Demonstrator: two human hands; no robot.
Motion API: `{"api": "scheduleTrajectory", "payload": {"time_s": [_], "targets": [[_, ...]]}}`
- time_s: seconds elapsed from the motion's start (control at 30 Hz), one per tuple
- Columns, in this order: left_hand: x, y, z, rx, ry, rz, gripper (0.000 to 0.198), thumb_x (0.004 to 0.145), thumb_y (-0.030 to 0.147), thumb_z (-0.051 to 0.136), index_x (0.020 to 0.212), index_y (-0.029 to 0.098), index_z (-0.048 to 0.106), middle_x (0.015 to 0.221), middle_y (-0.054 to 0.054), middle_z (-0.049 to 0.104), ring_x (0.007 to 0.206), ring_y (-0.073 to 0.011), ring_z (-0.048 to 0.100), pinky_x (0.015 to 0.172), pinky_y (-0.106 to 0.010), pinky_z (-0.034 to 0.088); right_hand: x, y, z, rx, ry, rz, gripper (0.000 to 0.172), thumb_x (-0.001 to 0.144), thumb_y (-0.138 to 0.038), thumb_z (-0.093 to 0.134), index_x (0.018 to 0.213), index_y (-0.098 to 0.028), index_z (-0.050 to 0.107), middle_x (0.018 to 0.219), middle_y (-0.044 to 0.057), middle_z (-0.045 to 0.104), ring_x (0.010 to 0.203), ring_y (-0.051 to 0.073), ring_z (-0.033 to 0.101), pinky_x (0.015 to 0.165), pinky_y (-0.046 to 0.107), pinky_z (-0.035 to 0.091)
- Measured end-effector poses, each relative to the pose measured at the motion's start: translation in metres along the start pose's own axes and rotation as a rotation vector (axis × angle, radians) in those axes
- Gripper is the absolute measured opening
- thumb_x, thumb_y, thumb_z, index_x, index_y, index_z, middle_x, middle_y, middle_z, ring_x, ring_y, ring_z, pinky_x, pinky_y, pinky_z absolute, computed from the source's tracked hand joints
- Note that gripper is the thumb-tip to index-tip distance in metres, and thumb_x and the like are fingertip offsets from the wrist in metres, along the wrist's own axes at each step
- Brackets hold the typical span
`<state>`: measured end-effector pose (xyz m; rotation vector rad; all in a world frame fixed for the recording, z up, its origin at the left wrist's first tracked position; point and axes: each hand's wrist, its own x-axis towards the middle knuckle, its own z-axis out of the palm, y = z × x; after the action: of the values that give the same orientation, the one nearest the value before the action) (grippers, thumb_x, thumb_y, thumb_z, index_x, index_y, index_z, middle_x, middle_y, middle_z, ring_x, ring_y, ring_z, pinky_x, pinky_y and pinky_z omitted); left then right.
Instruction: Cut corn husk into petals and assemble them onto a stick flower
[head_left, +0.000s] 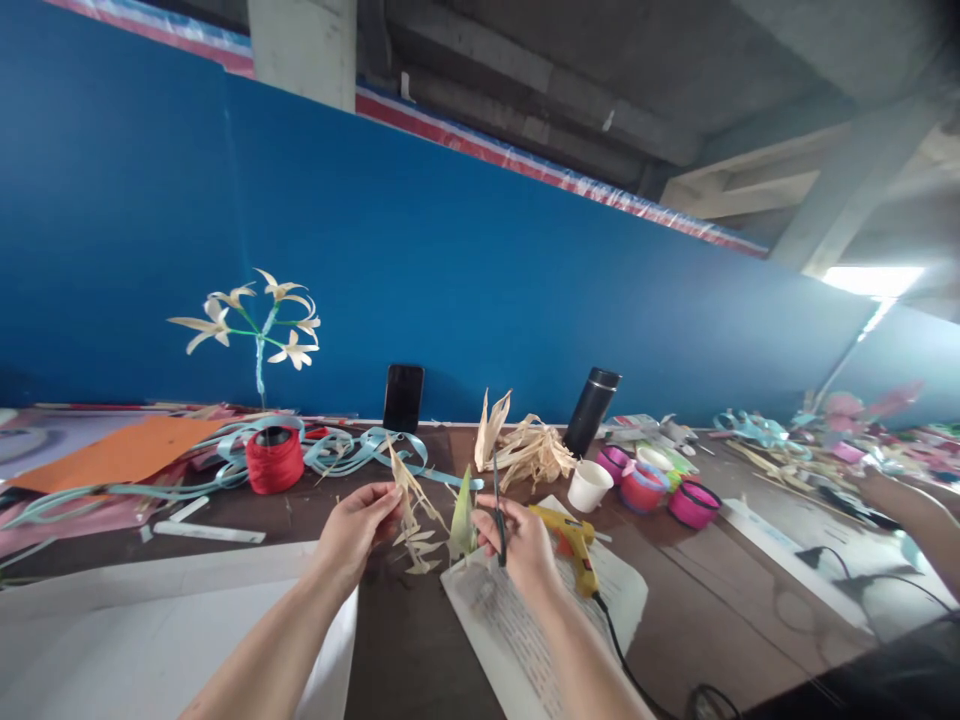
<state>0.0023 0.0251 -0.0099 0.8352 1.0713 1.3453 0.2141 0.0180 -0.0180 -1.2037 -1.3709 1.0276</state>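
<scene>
Pinched in my left hand point(367, 522) is a dried corn husk strip point(403, 485), pale and pointed at its upper end. My right hand point(521, 540) is closed around dark-handled scissors point(500, 525), blades upward. Just left of the right fingers stands a greenish husk piece point(460, 520); whether those fingers touch it I cannot tell. Between the hands, several small cut husk pieces point(418, 553) lie on the table. Behind the scissors is a heap of dried husks point(536, 450).
A yellow glue gun point(574, 545) rests on printed paper point(517, 620), its cord trailing forward. White cup point(589, 487), black bottle point(592, 412), phone point(403, 398) and red twine spool point(274, 462) stand behind. A husk flower point(261, 340) rises at left. Another person's arm point(919, 520) reaches in at right.
</scene>
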Motion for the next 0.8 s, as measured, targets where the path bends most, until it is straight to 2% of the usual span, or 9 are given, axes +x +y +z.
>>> {"api": "scheduleTrajectory", "payload": {"time_s": [0.13, 0.23, 0.33, 0.47, 0.67, 0.8], "targets": [[-0.001, 0.003, 0.001, 0.004, 0.062, 0.021, 0.032, 0.055, 0.037, 0.074, 0.075, 0.015, 0.062, 0.061, 0.004, 0.057, 0.053, -0.0052, 0.050, 0.050, -0.016, 0.040, 0.002, 0.009, -0.002, -0.174, 0.094, -0.091, 0.046, 0.064, -0.042, 0.067, 0.102, -0.017, 0.063, 0.062, 0.000, 0.059, 0.057, 0.017, 0.052, 0.053, 0.026, 0.040], [0.002, 0.013, 0.007, 0.009, 0.099, 0.056, 0.033, 0.052, 0.035, 0.076, 0.074, 0.014, 0.063, 0.061, 0.003, 0.057, 0.055, -0.0058, 0.051, 0.053, -0.017, 0.044, 0.004, 0.011, -0.006, -0.268, 0.115, -0.123, 0.043, 0.065, -0.037, 0.066, 0.104, -0.020, 0.062, 0.068, 0.001, 0.061, 0.064, 0.019, 0.053, 0.058, 0.026, 0.040], [0.015, 0.029, 0.020, 0.014, 0.090, 0.090, 0.031, 0.052, 0.034, 0.076, 0.072, 0.014, 0.063, 0.060, 0.003, 0.057, 0.055, -0.0062, 0.053, 0.056, -0.018, 0.046, 0.005, 0.011, -0.010, -0.352, 0.110, -0.137, 0.041, 0.066, -0.032, 0.063, 0.105, -0.021, 0.060, 0.068, 0.000, 0.059, 0.062, 0.018, 0.052, 0.057, 0.025, 0.038], [0.042, 0.045, 0.041, 0.037, 0.100, 0.080, 0.031, 0.050, 0.029, 0.076, 0.073, 0.014, 0.062, 0.058, 0.002, 0.058, 0.052, -0.0066, 0.054, 0.055, -0.020, 0.048, 0.005, 0.008, -0.012, -0.397, 0.094, -0.149, 0.036, 0.064, -0.030, 0.064, 0.097, -0.017, 0.061, 0.067, 0.000, 0.057, 0.059, 0.015, 0.049, 0.053, 0.023, 0.036], [0.074, 0.036, 0.057, 0.143, 0.166, 0.036, 0.025, 0.057, 0.024, 0.072, 0.076, 0.012, 0.059, 0.058, 0.001, 0.060, 0.047, -0.0073, 0.055, 0.050, -0.022, 0.048, 0.003, 0.001, -0.010, -0.349, 0.173, -0.164, 0.032, 0.070, -0.034, 0.058, 0.097, -0.018, 0.061, 0.076, 0.003, 0.065, 0.069, 0.019, 0.058, 0.061, 0.024, 0.041], [0.092, 0.027, 0.062, 0.306, 0.188, 0.038, 0.022, 0.068, 0.022, 0.062, 0.086, 0.010, 0.059, 0.066, -0.004, 0.064, 0.053, -0.0088, 0.059, 0.054, -0.021, 0.049, 0.001, 0.001, -0.010, -0.439, 0.271, -0.098, 0.029, 0.071, -0.039, 0.056, 0.089, -0.017, 0.061, 0.076, 0.005, 0.068, 0.068, 0.020, 0.061, 0.055, 0.023, 0.040]]}}
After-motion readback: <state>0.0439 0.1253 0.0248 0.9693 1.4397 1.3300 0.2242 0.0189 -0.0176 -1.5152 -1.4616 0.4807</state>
